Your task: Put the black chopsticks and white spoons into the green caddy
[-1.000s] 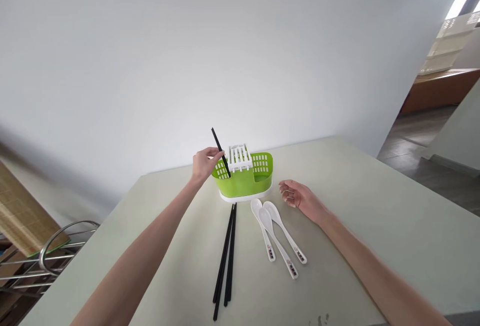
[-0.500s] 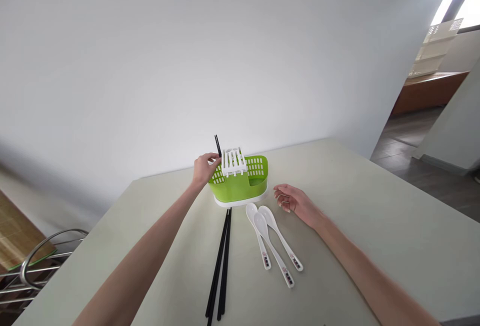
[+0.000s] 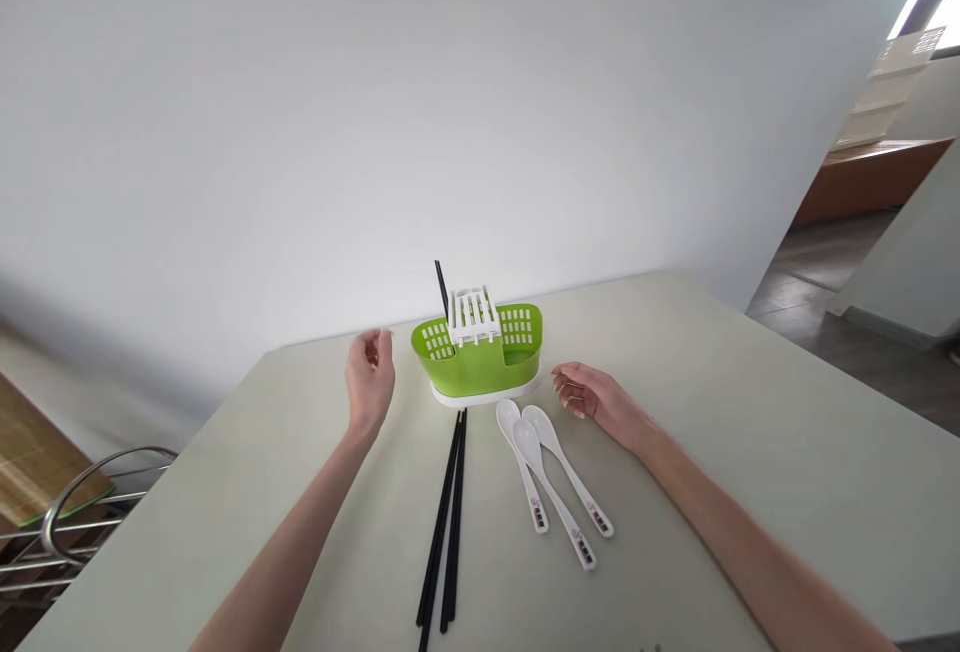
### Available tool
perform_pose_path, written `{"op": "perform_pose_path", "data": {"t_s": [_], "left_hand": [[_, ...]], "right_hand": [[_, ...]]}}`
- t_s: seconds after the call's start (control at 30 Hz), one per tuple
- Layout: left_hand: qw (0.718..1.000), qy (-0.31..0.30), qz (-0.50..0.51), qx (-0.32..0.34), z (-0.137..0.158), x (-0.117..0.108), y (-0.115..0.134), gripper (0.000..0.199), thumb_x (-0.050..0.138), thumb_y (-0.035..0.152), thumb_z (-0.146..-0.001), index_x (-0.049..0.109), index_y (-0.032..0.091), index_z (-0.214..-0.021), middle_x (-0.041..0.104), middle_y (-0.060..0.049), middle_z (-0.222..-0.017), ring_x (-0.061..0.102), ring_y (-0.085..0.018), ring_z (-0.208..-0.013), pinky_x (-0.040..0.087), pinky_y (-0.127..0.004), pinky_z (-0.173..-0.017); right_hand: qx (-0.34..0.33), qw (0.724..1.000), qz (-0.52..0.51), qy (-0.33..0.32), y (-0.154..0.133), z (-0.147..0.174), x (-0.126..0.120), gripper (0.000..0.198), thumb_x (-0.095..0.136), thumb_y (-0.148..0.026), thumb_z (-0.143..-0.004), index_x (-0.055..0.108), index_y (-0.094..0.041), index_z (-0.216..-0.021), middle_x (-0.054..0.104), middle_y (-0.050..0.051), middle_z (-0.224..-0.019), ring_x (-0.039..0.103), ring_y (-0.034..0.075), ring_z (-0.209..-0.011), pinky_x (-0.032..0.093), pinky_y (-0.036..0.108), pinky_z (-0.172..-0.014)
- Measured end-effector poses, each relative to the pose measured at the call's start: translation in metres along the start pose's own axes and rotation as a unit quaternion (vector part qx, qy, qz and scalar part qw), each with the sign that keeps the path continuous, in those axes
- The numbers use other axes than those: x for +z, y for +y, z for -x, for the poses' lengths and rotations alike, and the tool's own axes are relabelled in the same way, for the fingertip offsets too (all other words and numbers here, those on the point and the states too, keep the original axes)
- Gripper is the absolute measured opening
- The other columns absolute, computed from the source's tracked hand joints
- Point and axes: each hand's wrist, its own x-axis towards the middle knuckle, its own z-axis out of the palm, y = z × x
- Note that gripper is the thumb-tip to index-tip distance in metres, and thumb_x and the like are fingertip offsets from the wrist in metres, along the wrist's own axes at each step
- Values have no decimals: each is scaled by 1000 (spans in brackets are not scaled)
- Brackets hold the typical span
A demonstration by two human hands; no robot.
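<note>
Just left of a green cutlery basket (image 3: 480, 367), my left hand (image 3: 370, 372) hovers with loosely curled fingers, empty and apart from it. Two black chopsticks (image 3: 441, 287) stand in the basket's left side, tilted against its white slotted rack (image 3: 474, 314). My right hand (image 3: 592, 397) is to the right of the basket, fingers relaxed and slightly bent, holding nothing. Between my arms, several black chopsticks (image 3: 450, 522) lie in a bundle in front of the basket. Beside them, three white spoons (image 3: 551, 477) overlap, with printed marks on their handle ends.
The pale table (image 3: 712, 412) meets a grey-white wall (image 3: 480, 112) behind the basket. At lower left, beyond the table edge, are a metal rack (image 3: 82, 532) and a wooden board (image 3: 45, 452). A floor and a brown ledge (image 3: 862, 182) show at right.
My left hand has let go of the chopsticks in the basket and drawn back to the left. My right hand has hardly moved. The view has shifted slightly.
</note>
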Motion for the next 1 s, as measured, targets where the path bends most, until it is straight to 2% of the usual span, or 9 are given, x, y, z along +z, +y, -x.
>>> {"op": "perform_pose_path", "data": {"t_s": [0.07, 0.13, 0.2, 0.27, 0.33, 0.43, 0.7, 0.87, 1.0], "left_hand": [[995, -99, -30, 6, 36, -17, -10, 39, 52, 57, -99, 65, 21, -96, 63, 0, -79, 55, -16, -71, 44, -28, -66], [974, -215, -66, 15, 73, -30, -18, 39, 50, 57, -100, 63, 22, -91, 56, 3, -70, 49, -15, -63, 41, -28, -62], [952, -288, -101, 23, 106, -38, -23, 38, 48, 57, -100, 62, 23, -91, 52, 4, -66, 46, -15, -60, 40, -28, -60], [937, -320, -136, 37, 130, -43, -25, 37, 48, 58, -100, 60, 23, -93, 51, 4, -67, 47, -16, -60, 40, -29, -60], [930, -327, -159, 57, 143, -46, -25, 37, 49, 59, -100, 59, 24, -93, 53, 3, -69, 50, -17, -63, 42, -30, -63], [928, -324, -170, 71, 149, -50, -26, 38, 48, 60, -99, 58, 25, -90, 55, 1, -70, 54, -20, -67, 45, -33, -67], [922, -353, -161, 15, 144, -60, -20, 38, 52, 61, -96, 61, 25, -89, 59, 0, -70, 55, -20, -66, 45, -33, -65], [925, -333, -180, 26, 149, -56, -17, 38, 59, 63, -92, 61, 25, -88, 59, 0, -71, 56, -21, -69, 45, -34, -66], [921, -343, -184, 26, 149, -59, -16, 36, 59, 60, -93, 61, 25, -88, 61, -1, -74, 59, -22, -73, 46, -34, -67]], "right_hand": [[-2, 1000, 8, -1, 0, 2, 0, 34, 76, -53, -87, 75, -23, -102, 66, 5, -96, 57, 14, -74, 40, 27, -55], [-3, 1000, 20, -2, -1, 3, 1, 33, 75, -53, -88, 75, -23, -103, 66, 4, -97, 57, 14, -73, 39, 27, -55], [-2, 999, 33, -3, -1, 5, 1, 33, 73, -53, -90, 75, -23, -102, 66, 4, -97, 57, 14, -73, 40, 27, -56], [-1, 999, 40, -3, -2, 7, 2, 32, 73, -52, -90, 75, -22, -101, 66, 4, -97, 57, 14, -74, 40, 27, -56], [0, 999, 42, -1, -3, 8, 2, 32, 73, -52, -90, 75, -22, -100, 67, 3, -97, 57, 14, -74, 40, 27, -56], [3, 999, 45, 3, -3, 9, 2, 33, 74, -53, -88, 74, -23, -100, 67, 4, -96, 57, 14, -74, 40, 28, -56], [8, 998, 63, 12, -2, 9, 1, 36, 75, -54, -87, 73, -21, -101, 68, 7, -97, 58, 16, -74, 41, 28, -55], [10, 998, 64, 9, 1, 9, -1, 34, 75, -53, -88, 74, -21, -102, 68, 6, -97, 58, 15, -74, 41, 27, -55], [10, 997, 71, 11, 2, 8, -2, 37, 76, -54, -86, 74, -21, -102, 69, 7, -97, 59, 17, -74, 42, 28, -55]]}}
